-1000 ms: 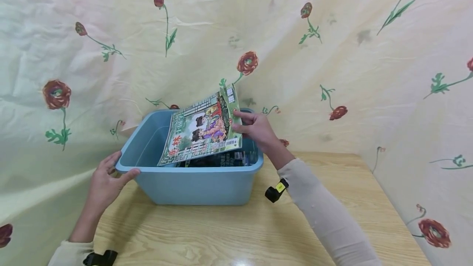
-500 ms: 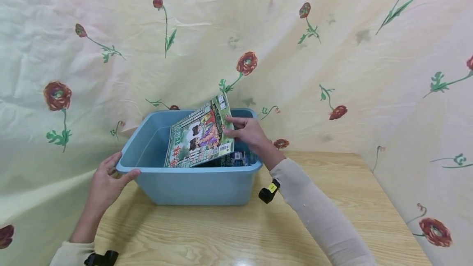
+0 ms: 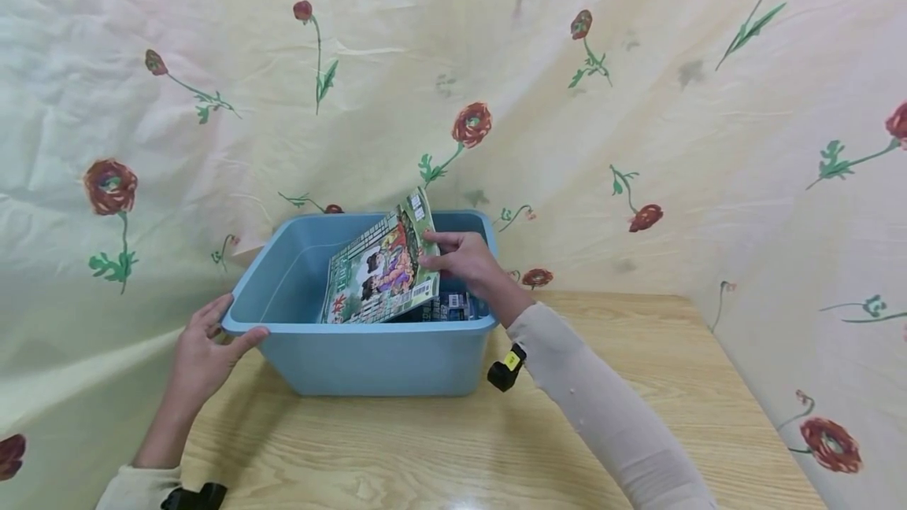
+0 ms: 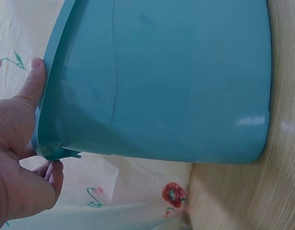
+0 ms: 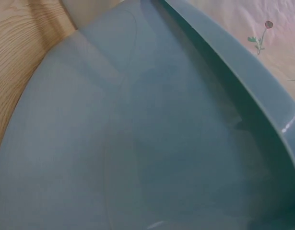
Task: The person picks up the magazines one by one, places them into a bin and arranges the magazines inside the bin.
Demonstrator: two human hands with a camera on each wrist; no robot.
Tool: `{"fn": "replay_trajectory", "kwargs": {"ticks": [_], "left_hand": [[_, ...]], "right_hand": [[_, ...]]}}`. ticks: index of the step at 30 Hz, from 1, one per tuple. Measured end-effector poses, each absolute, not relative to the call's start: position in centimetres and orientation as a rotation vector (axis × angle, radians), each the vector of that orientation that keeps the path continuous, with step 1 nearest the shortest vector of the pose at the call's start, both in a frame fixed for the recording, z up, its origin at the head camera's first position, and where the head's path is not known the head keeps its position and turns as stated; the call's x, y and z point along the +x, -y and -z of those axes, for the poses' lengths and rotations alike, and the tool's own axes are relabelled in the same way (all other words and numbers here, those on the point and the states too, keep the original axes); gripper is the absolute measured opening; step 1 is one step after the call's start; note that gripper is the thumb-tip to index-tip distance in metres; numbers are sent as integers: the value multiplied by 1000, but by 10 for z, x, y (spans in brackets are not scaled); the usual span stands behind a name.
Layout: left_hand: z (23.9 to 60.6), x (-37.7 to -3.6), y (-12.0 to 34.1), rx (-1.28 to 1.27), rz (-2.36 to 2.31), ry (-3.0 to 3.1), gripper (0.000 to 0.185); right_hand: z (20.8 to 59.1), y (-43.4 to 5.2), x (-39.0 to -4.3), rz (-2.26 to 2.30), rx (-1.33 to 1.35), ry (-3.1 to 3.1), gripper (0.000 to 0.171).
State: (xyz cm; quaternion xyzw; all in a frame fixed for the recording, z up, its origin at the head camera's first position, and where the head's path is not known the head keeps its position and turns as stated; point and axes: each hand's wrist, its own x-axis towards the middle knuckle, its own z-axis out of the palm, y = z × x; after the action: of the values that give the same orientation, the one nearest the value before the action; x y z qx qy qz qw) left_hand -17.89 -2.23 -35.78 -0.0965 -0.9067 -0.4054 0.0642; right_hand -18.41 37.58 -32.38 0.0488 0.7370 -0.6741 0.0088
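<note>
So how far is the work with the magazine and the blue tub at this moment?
Done: at least one dark printed item already lies inside the blue plastic tub. In hand: the right hand holds a green comic magazine, tilted, its lower edge already below the rim, while the left hand grips the tub's left corner. Left: the magazine is not yet lying flat and released.

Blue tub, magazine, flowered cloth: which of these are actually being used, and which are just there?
In use:
- magazine, gripped by the right hand and tilted into the tub
- blue tub, its rim held by the left hand
- dark printed items lying inside the tub

Just there:
- wooden table
- flowered cloth behind
</note>
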Motion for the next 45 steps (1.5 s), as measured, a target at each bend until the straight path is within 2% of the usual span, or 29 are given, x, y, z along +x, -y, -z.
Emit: {"fn": "replay_trajectory", "kwargs": {"ticks": [31, 45], "left_hand": [[358, -179, 21, -286, 1226, 2735, 96], [357, -179, 21, -296, 1253, 2726, 96]], "right_hand": [[331, -371, -183, 1941, 89, -2274, 55], [333, -371, -177, 1671, 102, -2577, 57]]}}
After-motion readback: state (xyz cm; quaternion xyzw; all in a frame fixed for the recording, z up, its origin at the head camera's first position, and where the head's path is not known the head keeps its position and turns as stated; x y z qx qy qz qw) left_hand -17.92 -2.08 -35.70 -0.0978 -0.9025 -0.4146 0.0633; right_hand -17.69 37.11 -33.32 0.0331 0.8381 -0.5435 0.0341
